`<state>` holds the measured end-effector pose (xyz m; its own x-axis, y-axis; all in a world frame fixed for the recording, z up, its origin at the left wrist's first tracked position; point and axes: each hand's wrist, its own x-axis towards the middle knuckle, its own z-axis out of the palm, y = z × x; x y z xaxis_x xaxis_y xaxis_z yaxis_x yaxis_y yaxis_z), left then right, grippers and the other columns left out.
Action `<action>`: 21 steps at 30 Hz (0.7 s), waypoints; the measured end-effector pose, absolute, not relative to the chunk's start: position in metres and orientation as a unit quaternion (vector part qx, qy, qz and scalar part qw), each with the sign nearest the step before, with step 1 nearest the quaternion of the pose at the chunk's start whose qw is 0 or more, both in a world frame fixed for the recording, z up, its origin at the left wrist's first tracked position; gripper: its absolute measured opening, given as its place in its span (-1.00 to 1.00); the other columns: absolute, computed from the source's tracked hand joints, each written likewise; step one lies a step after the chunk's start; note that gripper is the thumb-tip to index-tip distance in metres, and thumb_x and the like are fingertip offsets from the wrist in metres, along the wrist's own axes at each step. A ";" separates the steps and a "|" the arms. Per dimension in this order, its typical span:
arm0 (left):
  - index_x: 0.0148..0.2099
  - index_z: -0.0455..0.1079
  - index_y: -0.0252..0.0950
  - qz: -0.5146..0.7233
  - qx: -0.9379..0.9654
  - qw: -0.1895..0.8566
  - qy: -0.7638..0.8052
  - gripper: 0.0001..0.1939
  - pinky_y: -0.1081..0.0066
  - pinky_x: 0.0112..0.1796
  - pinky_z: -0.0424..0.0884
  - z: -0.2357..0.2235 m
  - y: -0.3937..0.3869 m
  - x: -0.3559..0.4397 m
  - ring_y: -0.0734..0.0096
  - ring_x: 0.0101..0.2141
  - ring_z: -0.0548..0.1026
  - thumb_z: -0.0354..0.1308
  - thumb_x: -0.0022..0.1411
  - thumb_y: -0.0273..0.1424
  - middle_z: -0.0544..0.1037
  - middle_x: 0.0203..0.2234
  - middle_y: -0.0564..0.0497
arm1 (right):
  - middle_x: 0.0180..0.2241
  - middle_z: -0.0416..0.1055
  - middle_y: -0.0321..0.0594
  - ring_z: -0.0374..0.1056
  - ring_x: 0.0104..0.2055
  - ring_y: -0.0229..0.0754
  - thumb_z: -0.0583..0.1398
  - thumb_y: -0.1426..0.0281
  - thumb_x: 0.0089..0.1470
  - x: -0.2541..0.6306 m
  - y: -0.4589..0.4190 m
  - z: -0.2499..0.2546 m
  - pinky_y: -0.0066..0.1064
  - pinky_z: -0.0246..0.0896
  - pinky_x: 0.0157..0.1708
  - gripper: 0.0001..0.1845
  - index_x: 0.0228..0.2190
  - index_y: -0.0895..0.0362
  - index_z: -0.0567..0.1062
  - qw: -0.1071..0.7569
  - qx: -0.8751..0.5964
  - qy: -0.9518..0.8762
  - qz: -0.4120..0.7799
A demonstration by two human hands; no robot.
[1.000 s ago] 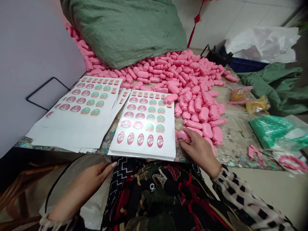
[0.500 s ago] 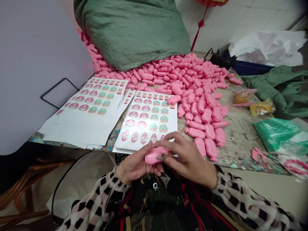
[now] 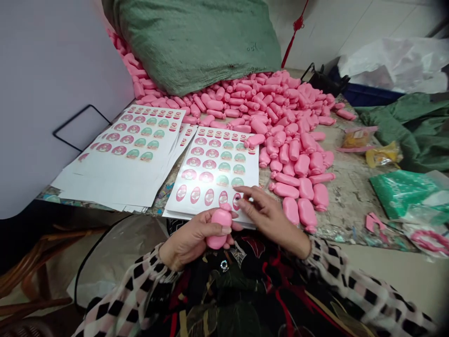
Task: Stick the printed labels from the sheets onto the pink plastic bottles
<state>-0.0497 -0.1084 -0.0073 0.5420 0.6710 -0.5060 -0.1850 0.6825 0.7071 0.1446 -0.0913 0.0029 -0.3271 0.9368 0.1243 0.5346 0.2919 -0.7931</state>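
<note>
My left hand [image 3: 196, 236] is closed around a pink plastic bottle [image 3: 220, 227], with its neck pointing away from me and its flat face up. My right hand [image 3: 271, 215] hovers at the lower right corner of a sticker sheet [image 3: 213, 175]. Its thumb and index finger are bent over the last oval sticker [image 3: 236, 200] of the bottom row. A small dark thing shows at these fingertips, too small to name. The sheet carries pink and green labels and lies on a stack. A heap of pink bottles [image 3: 280, 135] spreads beyond and right of it.
A second stack of sticker sheets [image 3: 119, 182] lies on the left, by a black wire stand [image 3: 82, 124]. A large green sack [image 3: 196, 44] rests behind the bottles. On the right are a green plastic packet [image 3: 400, 194], small bagged items [image 3: 384, 154] and a pink cut piece [image 3: 375, 222].
My right hand has left the bottle and moved to the sticker sheet's lower edge. My left hand has turned the bottle from lying sideways to neck-away.
</note>
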 end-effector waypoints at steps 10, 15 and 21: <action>0.00 0.33 -0.20 0.138 0.806 0.194 0.543 -0.72 0.15 -0.07 0.29 -0.012 -0.090 -0.040 0.14 -0.06 0.40 0.02 0.25 -0.31 0.40 0.06 -0.05 | -0.30 0.39 -0.23 0.31 -0.25 -0.21 0.02 0.30 0.21 0.163 -0.080 -0.020 -0.41 0.09 -0.34 -0.77 -0.30 0.10 0.43 0.156 -0.599 -0.776 0.122; 0.10 0.29 -0.15 0.068 0.817 0.165 0.548 -0.55 0.14 -0.15 0.36 -0.016 -0.079 -0.037 0.04 -0.07 0.43 0.14 0.16 -0.22 0.30 0.16 0.00 | -0.28 0.38 -0.21 0.30 -0.25 -0.21 -0.01 0.30 0.22 0.155 -0.077 -0.021 -0.41 0.05 -0.37 -0.75 -0.31 0.09 0.44 0.122 -0.594 -0.790 0.089; 0.12 0.28 -0.11 0.042 0.817 0.171 0.549 -0.52 0.17 -0.20 0.39 -0.014 -0.074 -0.039 0.05 -0.06 0.44 0.13 0.16 -0.17 0.25 0.19 0.03 | -0.28 0.38 -0.21 0.30 -0.27 -0.22 -0.03 0.29 0.23 0.156 -0.074 -0.019 -0.40 0.01 -0.41 -0.72 -0.29 0.09 0.45 0.081 -0.587 -0.803 0.068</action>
